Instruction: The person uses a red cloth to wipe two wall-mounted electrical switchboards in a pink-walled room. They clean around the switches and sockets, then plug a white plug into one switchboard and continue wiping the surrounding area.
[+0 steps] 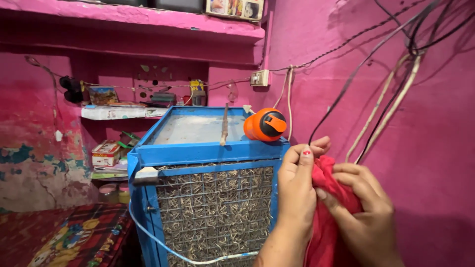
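In the head view, both hands are raised in front of a pink wall [435, 148] at the lower right. The left hand [297, 190] is clenched on a red cloth [324, 232], its fingers curled over the upper edge of the fabric, one painted fingernail showing at the top. The right hand [368, 207] grasps the same cloth from the other side, fingers pressed into the folds, so the fabric is bunched between the two hands and hangs down toward the bottom edge of the picture.

Just left of the hands stands a blue air cooler [198, 153] with a wire grille over straw-like padding on its front. On its flat top lie a thin stick [224, 126] and an orange bottle with a black cap [265, 125], tipped on its side near the right corner. A pale hose [163, 244] loops across the lower front of the cooler.

Several dark and light cables [381, 104] hang down the wall above the hands, and a switch box [260, 78] is fixed higher up. Behind the cooler, shelves [121, 112] hold boxes and small clutter. A patterned bedspread [74, 237] fills the lower left corner
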